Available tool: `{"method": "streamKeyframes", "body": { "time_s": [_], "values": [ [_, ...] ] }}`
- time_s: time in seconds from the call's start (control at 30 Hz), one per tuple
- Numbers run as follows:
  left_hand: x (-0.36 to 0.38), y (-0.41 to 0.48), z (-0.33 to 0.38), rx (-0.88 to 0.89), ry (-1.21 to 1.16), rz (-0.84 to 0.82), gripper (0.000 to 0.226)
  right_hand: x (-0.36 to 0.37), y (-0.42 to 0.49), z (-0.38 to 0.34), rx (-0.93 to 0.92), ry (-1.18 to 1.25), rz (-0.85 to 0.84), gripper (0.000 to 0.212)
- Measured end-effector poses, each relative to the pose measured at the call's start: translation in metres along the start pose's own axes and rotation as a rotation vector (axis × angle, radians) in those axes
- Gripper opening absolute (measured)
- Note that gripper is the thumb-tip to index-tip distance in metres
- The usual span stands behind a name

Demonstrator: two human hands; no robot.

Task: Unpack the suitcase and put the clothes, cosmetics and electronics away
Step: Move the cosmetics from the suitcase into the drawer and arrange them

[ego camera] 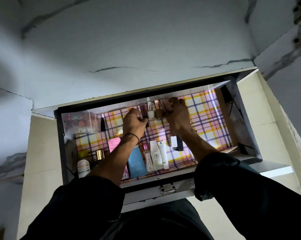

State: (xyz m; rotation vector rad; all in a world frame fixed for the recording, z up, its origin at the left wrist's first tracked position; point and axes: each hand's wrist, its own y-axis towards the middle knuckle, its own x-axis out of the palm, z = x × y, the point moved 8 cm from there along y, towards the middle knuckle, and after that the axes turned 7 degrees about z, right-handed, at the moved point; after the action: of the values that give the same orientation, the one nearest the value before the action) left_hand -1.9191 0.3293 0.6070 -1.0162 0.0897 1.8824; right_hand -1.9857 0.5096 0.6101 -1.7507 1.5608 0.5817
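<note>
We record the left hand (pixel 134 122) with fingers curled round a slim dark tube (pixel 144 112), and the right hand (pixel 178 114) gripping a pink bottle (pixel 163 105) at the back wall of the open drawer (pixel 248 129). Between the two hands a white bottle (pixel 150 113) and a brown bottle (pixel 157 113) stand upright. The drawer floor carries a plaid liner (pixel 205 115). A clear box (pixel 78 122) sits in the back left corner; a blue carton (pixel 136 164) and white tubes (pixel 155 157) lie near the front. White marble-veined panels (pixel 111 45) surround the drawer; the room is dim
</note>
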Motion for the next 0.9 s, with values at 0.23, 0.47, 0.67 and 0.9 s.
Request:
{"method": "streamKeyframes", "body": {
  "time_s": [0.23, 0.47, 0.67, 0.9],
  "values": [
    [0.004, -0.002, -0.008, -0.073, 0.051, -0.026, 0.021, 0.01, -0.021, -0.048, -0.339, -0.316, 0.01, 0.037],
    [-0.001, 0.003, -0.021, -0.117, 0.047, -0.04, 0.016, 0.045, -0.022, -0.058, -0.185, -0.573, -0.105, 0.052],
    [-0.001, 0.001, -0.022, -0.066, 0.04, -0.075, 0.018, 0.05, -0.015, -0.059, -0.092, -0.634, -0.156, 0.062],
    [0.0, -0.003, -0.01, 0.032, 0.024, -0.181, 0.015, 0.061, -0.015, -0.06, -0.068, -0.75, -0.255, 0.073]
  ]
}}
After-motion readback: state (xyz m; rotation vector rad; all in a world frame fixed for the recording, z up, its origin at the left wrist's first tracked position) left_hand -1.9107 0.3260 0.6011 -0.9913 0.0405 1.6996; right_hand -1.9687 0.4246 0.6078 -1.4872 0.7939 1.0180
